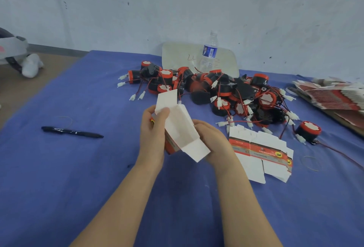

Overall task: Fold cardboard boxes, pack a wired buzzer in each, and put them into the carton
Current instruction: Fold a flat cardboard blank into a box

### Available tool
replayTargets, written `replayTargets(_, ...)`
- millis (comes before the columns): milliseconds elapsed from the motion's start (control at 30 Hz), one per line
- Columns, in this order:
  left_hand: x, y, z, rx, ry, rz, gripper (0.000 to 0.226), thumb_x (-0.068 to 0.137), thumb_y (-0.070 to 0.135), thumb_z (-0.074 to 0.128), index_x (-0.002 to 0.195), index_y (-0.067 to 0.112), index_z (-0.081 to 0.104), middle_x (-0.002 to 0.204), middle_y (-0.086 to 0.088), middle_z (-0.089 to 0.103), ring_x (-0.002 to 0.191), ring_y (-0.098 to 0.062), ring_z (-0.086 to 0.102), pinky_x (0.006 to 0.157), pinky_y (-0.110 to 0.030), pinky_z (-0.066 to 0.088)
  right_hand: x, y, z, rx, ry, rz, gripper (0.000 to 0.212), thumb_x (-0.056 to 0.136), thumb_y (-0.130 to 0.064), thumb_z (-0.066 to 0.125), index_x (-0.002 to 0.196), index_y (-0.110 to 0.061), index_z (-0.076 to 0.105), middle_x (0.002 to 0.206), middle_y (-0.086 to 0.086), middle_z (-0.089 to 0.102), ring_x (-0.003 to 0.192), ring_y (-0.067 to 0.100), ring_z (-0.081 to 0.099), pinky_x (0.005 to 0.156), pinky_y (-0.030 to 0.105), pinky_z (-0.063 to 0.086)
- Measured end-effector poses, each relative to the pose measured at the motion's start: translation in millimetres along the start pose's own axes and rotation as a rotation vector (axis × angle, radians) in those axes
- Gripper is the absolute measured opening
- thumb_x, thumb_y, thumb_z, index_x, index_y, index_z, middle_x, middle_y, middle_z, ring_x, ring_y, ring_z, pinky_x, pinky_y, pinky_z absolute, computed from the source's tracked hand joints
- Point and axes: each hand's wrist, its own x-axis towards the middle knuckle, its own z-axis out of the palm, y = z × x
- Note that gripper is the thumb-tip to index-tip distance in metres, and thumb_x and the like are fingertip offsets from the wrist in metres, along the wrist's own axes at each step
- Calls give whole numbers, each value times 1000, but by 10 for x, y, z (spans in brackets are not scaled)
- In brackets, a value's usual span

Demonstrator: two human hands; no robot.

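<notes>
While the left hand (pixel 154 126) and right hand (pixel 211 138) both pinch the half-folded box (pixel 178 126) above the bench (pixel 78 168), a sloppy squeeze could crease those open flaps.

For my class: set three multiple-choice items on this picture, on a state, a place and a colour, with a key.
1. The box, gripped by the left hand and the right hand, is: A flat; B taped shut; C opened up, end flaps loose.
2. The pen lies: A left of both hands; B right of them; C between them.
3. The cloth is: A green; B blue; C red.
Key: 1 C, white flaps stick out at both ends; 2 A, it lies far left on the cloth; 3 B, plainly blue.
</notes>
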Motion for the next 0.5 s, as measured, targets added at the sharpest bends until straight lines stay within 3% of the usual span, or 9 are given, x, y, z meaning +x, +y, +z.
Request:
replayTargets(100, 13, -47, -36, 235, 118, 59, 8, 90, 37, 57, 88, 29, 53, 86, 7, 61, 75, -8, 60, 54, -22, 43, 54, 41, -29, -233, 168, -128, 17, 94, -12, 51, 108, -17, 59, 93, 0, 64, 74, 15, 60, 65, 29, 56)
replayTargets(167, 35, -90, -67, 537, 134, 158, 26, 92, 30, 53, 68, 24, 45, 67, 8, 50, 60, -8, 47, 51, -22, 33, 99, 47, -91, -372, 284, -231, 18, 95, -13, 50, 111, -20, 56, 108, 5, 63, 77, 10, 59, 73, 28, 55)
replayTargets(233, 60, -128, -105, 749, 157, 230, 36, 93, 23, 49, 60, 18, 35, 59, 4, 41, 55, -13, 37, 49, -27, 26, 148, 58, -144, -548, 375, -322, 28, 96, -16, 52, 124, -17, 53, 126, 8, 56, 66, 1, 52, 62, 17, 43)
replayTargets(300, 95, -143, -134, 806, 205, 271, 34, 94, 18, 46, 62, 13, 36, 62, -1, 43, 59, -19, 38, 50, -30, 26, 218, 25, -183, -674, 487, -401, 40, 95, -19, 54, 135, -14, 46, 142, 9, 40, 77, 6, 48, 69, 19, 32)
replayTargets(400, 137, -135, -166, 717, 316, 289, 15, 96, 14, 43, 86, 6, 51, 91, -5, 50, 76, -21, 46, 62, -30, 34, 348, -92, -231, -719, 605, -434, 46, 98, -15, 50, 142, -9, 38, 156, 9, 19, 124, 26, 45, 84, 29, 36)
replayTargets(500, 148, -103, -171, 650, 401, 277, 16, 93, 7, 46, 109, 5, 48, 108, 0, 40, 87, -23, 48, 69, -33, 39, 506, -169, -290, -723, 627, -330, 51, 97, -9, 46, 146, -7, 29, 158, 12, 15, 136, 33, 35, 99, 41, 39)
